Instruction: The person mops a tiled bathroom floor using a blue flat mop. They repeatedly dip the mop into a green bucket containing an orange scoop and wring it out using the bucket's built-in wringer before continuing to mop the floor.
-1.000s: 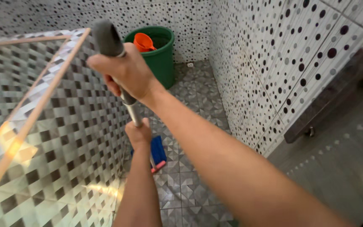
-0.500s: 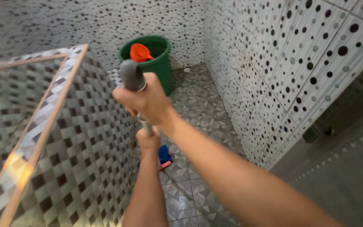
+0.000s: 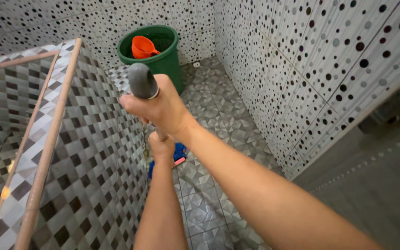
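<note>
Both hands are clamped on the mop (image 3: 178,154): right hand (image 3: 160,107) at the grey top grip, left hand (image 3: 161,146) lower on the shaft. Looks light and stiff; the blue head sits on the floor (image 3: 209,203) beside the tiled wall (image 3: 84,176).

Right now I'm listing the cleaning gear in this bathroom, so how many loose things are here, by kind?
Mop, held by the right hand and left hand: 1
Green bucket: 1
Orange scoop in the bucket: 1
Total: 3
</note>
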